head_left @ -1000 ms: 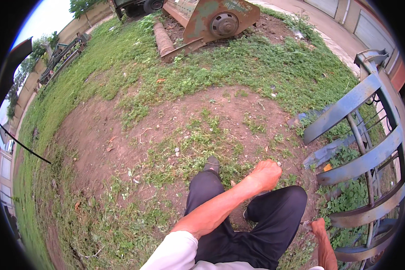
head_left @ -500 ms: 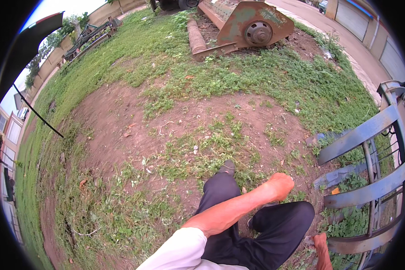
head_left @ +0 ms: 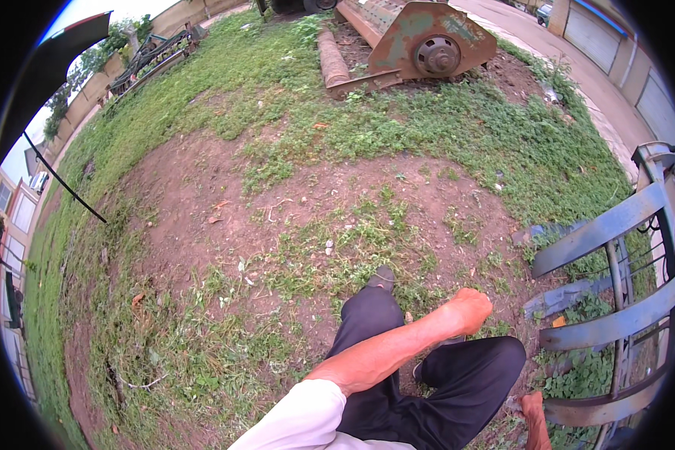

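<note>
My left arm, in a white sleeve, reaches across my dark trousers (head_left: 457,379) to the right. My left hand (head_left: 471,310) is closed in a fist above the ground beyond my right knee; whatever may be in it is hidden. Low at the right, my right hand (head_left: 532,405) is down near the soil, beside the curved blue-grey metal bars (head_left: 604,326). Its fingers look curled, and what they hold cannot be made out. Pulled, wilting weeds (head_left: 337,259) lie scattered on the brown soil around my shoe (head_left: 382,277).
Green weeds (head_left: 589,315) grow between the metal bars at my right. Ahead stands a rusty farm machine (head_left: 435,45) with a round hub, a rusty roller (head_left: 331,58) beside it. A dark thin rod (head_left: 64,180) hangs at the left. A paved road (head_left: 570,75) runs beyond.
The view has shifted slightly. Both hands stay in almost the same places, the left still in a fist.
</note>
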### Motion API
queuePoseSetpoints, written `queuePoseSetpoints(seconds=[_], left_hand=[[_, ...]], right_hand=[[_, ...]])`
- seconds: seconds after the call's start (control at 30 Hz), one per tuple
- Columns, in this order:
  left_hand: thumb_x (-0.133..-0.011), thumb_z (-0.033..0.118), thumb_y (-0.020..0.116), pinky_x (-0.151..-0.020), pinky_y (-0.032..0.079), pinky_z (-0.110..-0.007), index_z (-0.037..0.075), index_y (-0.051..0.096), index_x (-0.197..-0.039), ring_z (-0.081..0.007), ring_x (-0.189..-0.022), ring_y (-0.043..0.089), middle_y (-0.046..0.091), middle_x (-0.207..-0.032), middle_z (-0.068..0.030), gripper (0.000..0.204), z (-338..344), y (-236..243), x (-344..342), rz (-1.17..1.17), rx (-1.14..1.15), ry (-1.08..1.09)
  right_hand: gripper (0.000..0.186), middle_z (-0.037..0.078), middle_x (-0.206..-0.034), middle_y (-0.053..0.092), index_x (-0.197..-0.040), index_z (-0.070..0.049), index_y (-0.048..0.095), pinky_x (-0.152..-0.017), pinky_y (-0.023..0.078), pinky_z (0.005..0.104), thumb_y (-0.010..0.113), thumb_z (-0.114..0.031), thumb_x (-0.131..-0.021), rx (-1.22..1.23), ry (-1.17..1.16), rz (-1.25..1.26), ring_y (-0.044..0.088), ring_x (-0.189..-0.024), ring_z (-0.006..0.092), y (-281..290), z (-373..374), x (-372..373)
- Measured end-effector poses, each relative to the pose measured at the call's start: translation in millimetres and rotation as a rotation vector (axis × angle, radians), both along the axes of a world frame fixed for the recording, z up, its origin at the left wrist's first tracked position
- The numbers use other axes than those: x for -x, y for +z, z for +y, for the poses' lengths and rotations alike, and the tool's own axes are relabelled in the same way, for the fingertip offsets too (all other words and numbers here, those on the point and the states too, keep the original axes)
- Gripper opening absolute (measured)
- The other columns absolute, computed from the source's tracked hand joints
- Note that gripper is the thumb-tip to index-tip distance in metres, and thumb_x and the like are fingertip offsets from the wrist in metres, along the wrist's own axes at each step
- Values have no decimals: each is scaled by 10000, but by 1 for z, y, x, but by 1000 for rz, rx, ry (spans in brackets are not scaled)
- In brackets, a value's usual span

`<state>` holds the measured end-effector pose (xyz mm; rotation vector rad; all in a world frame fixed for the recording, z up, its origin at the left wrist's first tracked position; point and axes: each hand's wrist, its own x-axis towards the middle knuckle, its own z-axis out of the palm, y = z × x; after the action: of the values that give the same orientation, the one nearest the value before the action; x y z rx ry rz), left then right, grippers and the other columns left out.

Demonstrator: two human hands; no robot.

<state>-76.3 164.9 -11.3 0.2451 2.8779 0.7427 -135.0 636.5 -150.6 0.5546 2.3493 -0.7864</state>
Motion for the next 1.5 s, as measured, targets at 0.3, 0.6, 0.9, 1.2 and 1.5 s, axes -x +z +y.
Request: queuePoseSetpoints(seconds=[0.3, 0.6, 0.9, 1.2, 1.5], left_hand=[[-794, 114, 657, -807, 568, -478, -3, 740, -879, -394, -935, 708, 724, -926, -229, 167, 1, -1, 0, -47, 21, -11], [-804, 99, 637, -806, 570, -472, 11, 744, -886, -389, -940, 710, 727, -930, -224, 161, 4, -1, 1, -44, 22, -1], [-778, 66, 631, -801, 570, -473, 0, 738, -858, -387, -928, 712, 726, -919, -226, 149, 3, 0, -1, -25, 14, -1], [-724, 42, 690, -788, 585, -429, 18, 765, -860, -334, -930, 728, 741, -905, -186, 157, 3, 0, -1, -25, 34, 22], [-706, 45, 711, -764, 590, -423, 23, 768, -843, -325, -898, 734, 746, -894, -177, 150, 3, -5, -2, -4, 43, 27]], right_hand=[[108, 213, -674, 652, -796, 138, 656, -303, 400, 395, 683, 35, -780, -23, 43, -13, 619, -458, 308, 11, -5, -6], [162, 228, -672, 650, -813, 151, 642, -294, 372, 378, 703, 4, -782, -32, 32, -32, 599, -410, 312, 8, 3, -7], [151, 194, -653, 639, -827, 105, 678, -308, 352, 356, 685, -43, -799, -106, 71, -31, 606, -423, 291, 20, -3, -11], [137, 183, -651, 622, -793, 105, 645, -306, 345, 367, 679, -27, -792, -114, 75, -43, 594, -417, 287, 34, -20, -12], [137, 195, -661, 622, -792, 114, 648, -303, 363, 381, 685, -18, -788, -136, 74, -39, 590, -415, 300, 27, -17, -8]])
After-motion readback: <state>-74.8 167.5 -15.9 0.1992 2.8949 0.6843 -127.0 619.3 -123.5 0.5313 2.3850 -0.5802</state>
